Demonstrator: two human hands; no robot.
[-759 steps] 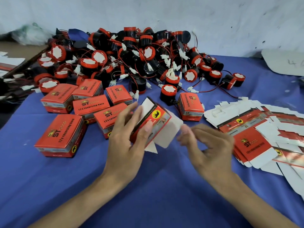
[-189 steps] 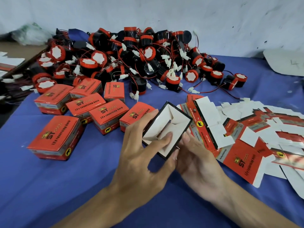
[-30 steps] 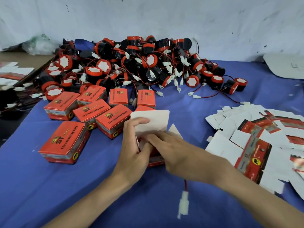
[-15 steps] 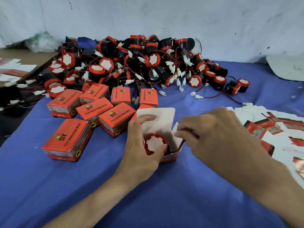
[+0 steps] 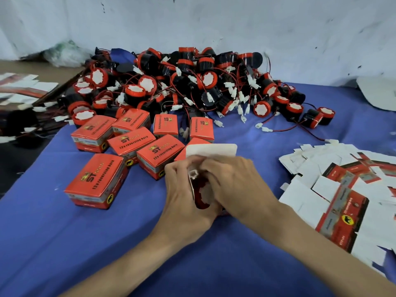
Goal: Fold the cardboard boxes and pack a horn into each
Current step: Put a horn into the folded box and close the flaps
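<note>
Blue-clothed worktop [image 5: 64,243], white wall [image 5: 235,24]: I'm watching left hand [image 5: 182,200] and right hand [image 5: 233,185] gripping one open orange cardboard box [image 5: 211,150] beside eight closed boxes [image 5: 94,181].

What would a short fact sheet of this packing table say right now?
Surface: blue cloth
Left hand: grips the open box, lid flap up
Right hand: fingers curled over the box mouth; grip hidden
Inside box: horn, white connector sticking up
Closed boxes: seven plain, one partly hidden
Loose horns: big pile at back
Flat blanks: heap on right
</note>
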